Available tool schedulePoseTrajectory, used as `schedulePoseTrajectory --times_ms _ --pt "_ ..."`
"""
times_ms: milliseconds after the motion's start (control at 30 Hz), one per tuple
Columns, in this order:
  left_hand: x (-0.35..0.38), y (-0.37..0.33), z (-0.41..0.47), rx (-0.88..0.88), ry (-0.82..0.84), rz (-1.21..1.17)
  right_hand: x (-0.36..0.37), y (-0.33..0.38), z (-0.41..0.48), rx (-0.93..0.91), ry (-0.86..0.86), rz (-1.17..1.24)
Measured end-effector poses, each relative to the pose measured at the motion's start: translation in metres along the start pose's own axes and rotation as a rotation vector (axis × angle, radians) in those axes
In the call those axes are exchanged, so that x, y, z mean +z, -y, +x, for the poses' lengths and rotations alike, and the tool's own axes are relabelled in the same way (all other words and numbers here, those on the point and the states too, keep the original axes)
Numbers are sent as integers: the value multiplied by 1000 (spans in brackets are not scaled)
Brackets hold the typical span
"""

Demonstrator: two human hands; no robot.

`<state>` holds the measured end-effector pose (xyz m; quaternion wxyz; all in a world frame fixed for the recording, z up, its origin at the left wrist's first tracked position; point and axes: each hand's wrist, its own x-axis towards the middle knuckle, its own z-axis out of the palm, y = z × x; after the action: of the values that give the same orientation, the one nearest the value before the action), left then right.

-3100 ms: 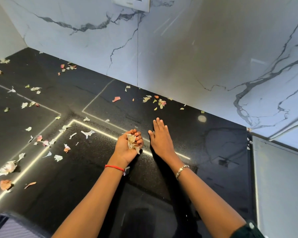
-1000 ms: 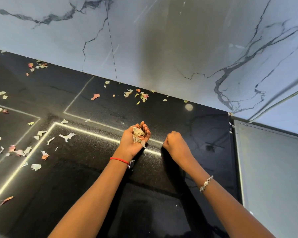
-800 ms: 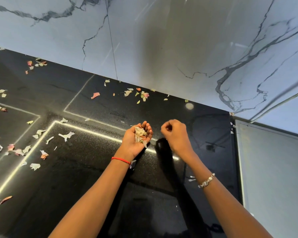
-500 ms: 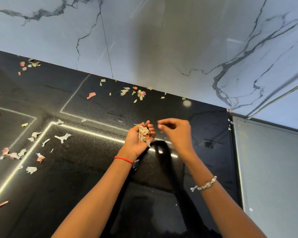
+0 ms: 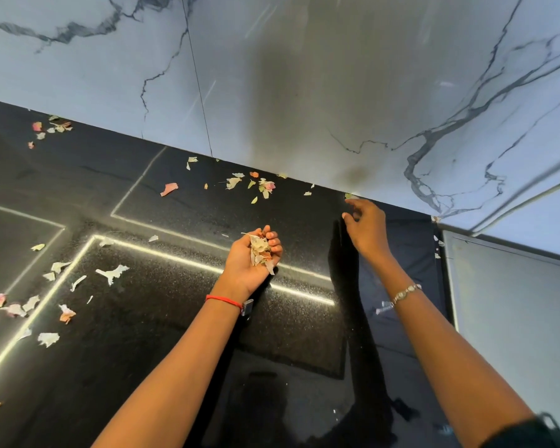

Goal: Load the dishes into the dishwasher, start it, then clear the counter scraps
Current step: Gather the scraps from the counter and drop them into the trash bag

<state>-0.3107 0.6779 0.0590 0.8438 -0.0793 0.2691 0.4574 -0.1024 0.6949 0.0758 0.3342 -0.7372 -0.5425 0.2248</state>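
Observation:
My left hand [image 5: 251, 258] is cupped palm-up above the black counter [image 5: 162, 318] and holds a small heap of collected scraps [image 5: 261, 250], pale peels with orange bits. My right hand [image 5: 366, 226] reaches toward the back wall with its fingers apart, fingertips close to a small green scrap [image 5: 348, 196] at the wall's foot. A cluster of scraps [image 5: 262, 185] lies near the wall left of that hand. More loose scraps [image 5: 112, 273] lie scattered across the left part of the counter.
A marble-patterned wall [image 5: 304, 76] rises behind the counter. A pale grey panel [image 5: 514, 312] borders the counter on the right, with a few scraps [image 5: 437, 244] along the seam. Bright light-strip reflections [image 5: 175, 257] cross the glossy surface.
My right hand, which pinched above the left palm half a second ago, has moved away to the right and back toward the wall, with fingers now apart. The left hand keeps its heap.

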Motion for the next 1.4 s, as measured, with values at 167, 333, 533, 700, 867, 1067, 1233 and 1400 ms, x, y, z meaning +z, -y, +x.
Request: schedulePoseTrajectory --times_ms 167,333,533,700,867,1067,1233,1400 --pt "0 -17 6 52 -15 -14 36 9 40 74 94 -272" --pt "-3 -36 5 118 -45 -17 82 33 38 38 56 -302" --pt "-9 -61 0 181 -63 -21 119 60 40 10 6 -350" --pt "-11 -76 -3 211 -66 -38 144 77 41 -75 42 -331" --pt "-14 -85 -4 223 -52 -56 155 83 43 -78 79 -330" --pt "-16 -90 -3 220 -38 -58 161 83 45 -173 163 -386" --pt "-15 -96 -5 243 -49 -67 169 90 49 -280 230 -407" --pt "-20 -106 -10 268 -51 -82 183 100 53 -344 270 -407"
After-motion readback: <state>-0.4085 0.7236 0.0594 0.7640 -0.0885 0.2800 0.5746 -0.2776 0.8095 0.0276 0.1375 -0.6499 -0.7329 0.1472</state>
